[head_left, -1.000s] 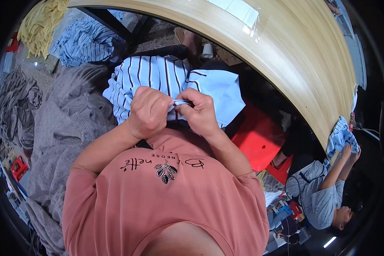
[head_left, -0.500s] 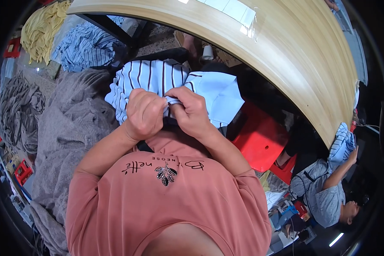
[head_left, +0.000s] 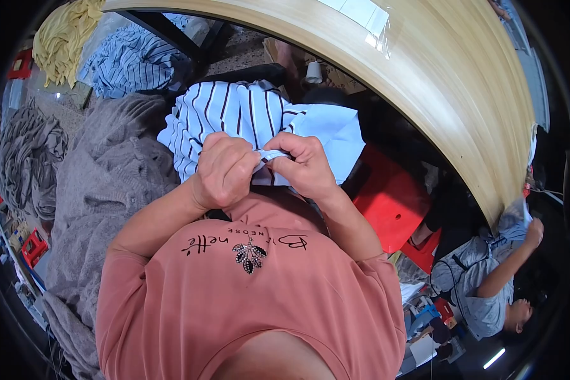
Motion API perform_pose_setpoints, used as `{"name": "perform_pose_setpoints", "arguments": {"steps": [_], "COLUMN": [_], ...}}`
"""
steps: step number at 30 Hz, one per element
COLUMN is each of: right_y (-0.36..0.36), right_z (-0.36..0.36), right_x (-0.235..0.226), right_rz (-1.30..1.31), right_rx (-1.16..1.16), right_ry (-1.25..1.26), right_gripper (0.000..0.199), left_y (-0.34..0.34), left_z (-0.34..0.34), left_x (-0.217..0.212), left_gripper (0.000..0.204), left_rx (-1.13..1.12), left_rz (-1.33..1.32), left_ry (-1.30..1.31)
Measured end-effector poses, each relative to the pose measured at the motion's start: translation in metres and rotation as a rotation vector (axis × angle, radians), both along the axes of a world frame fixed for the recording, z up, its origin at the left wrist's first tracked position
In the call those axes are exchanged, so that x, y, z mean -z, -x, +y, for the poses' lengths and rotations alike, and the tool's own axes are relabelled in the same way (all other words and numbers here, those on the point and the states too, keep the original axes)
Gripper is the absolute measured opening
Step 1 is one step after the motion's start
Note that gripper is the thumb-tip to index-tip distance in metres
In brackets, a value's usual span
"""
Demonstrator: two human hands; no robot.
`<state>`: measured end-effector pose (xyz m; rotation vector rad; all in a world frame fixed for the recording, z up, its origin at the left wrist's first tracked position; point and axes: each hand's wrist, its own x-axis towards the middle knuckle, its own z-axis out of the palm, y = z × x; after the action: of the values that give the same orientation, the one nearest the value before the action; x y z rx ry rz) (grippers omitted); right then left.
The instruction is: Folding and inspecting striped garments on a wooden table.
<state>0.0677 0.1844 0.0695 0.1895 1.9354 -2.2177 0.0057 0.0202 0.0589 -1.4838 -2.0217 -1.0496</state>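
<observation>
A light blue knit garment with dark and white stripes lies bunched over my lap, and its plain blue part spreads out to the right. My left hand is closed in a fist round the garment's near edge. Beside it, my right hand pinches the same edge between thumb and bent fingers. A short, narrow folded strip of the cloth shows between the two hands. The fingertips of my left hand are hidden behind its knuckles.
A wood-grain table curves across the upper right. On my left lies a large grey knit heap, with a striped blue pile and a yellow pile beyond. A red stool stands right. A co-worker handles cloth at the table's corner.
Both my hands have shifted a little to the right along with the garment, and more of the folded edge shows between them. The co-worker's hand and cloth have moved slightly.
</observation>
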Motion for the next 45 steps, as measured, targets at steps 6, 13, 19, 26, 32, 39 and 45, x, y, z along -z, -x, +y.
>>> {"name": "perform_pose_setpoints", "arguments": {"steps": [6,13,19,26,32,39,45], "right_y": [-0.003,0.001,-0.005,0.001,-0.002,-0.019,-0.009], "right_z": [-0.021,-0.012,-0.016,-0.032,-0.012,-0.003,0.003], "right_x": [0.009,0.009,0.008,0.019,0.023,0.028,0.014], "right_rz": [0.12,0.378,0.272,0.454,0.486,0.548,0.744], "right_rx": [0.181,0.141,0.115,0.23,0.138,0.173,0.41], "right_ry": [-0.296,-0.34,-0.295,-0.725,-0.675,-0.795,-0.863], "right_gripper": [0.007,0.014,0.011,0.013,0.025,0.033,0.037], "left_y": [-0.001,0.003,-0.002,-0.003,0.003,-0.001,0.011], "left_z": [0.001,0.0,-0.002,-0.005,-0.011,-0.017,0.025], "left_x": [0.002,0.0,-0.004,0.001,0.0,-0.003,-0.012], "left_gripper": [0.024,0.022,0.024,0.019,0.015,0.021,0.017], "left_rx": [-0.005,-0.05,-0.031,-0.059,-0.093,-0.084,0.015], "left_rz": [-0.027,-0.025,-0.057,-0.098,-0.117,-0.204,-0.588], "left_ry": [0.031,-0.04,-0.008,0.034,-0.002,0.14,0.247]}}
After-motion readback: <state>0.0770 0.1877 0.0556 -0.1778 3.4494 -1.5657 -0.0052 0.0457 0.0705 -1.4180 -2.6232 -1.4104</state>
